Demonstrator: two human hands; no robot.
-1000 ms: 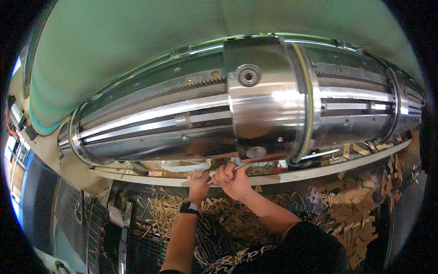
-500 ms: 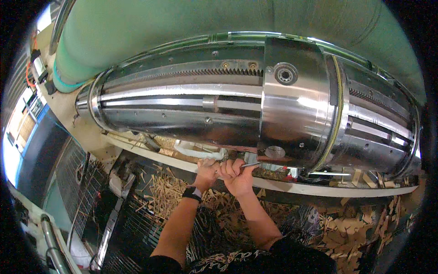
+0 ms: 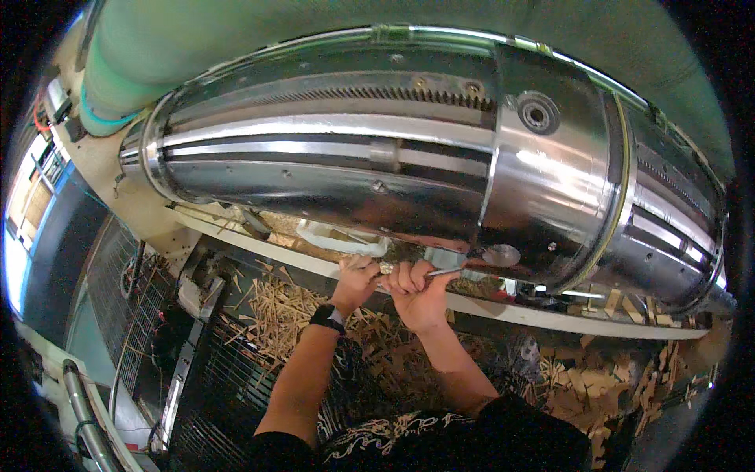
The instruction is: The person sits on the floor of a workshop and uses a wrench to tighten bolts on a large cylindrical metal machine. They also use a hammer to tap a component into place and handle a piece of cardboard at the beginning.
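Side by side below a large steel cylinder [image 3: 330, 185], my two hands are closed and touch each other. The fingers of my right hand [image 3: 418, 299] wrap round a thin metal rod [image 3: 447, 272], whose tip sticks out to the right toward the lower edge of a wide polished collar [image 3: 543, 177]. My left hand [image 3: 355, 282], with a dark band on its wrist, is closed against the right hand's fingers. What it grips is hidden. Along the cylinder run a toothed rack [image 3: 377, 94], bright rails and slots.
A big green roller [image 3: 314, 31] lies behind the cylinder. A pale beam [image 3: 267, 256] crosses in front, beneath my hands. Cardboard scraps [image 3: 582, 381] and strips [image 3: 283, 315] litter the area below. Wire mesh [image 3: 138, 322] and a metal pipe [image 3: 90, 417] are at left.
The view has shifted, so the cylinder and collar appear larger, with the collar farther right and higher. My hands stay together, and the rod is still in the right one.
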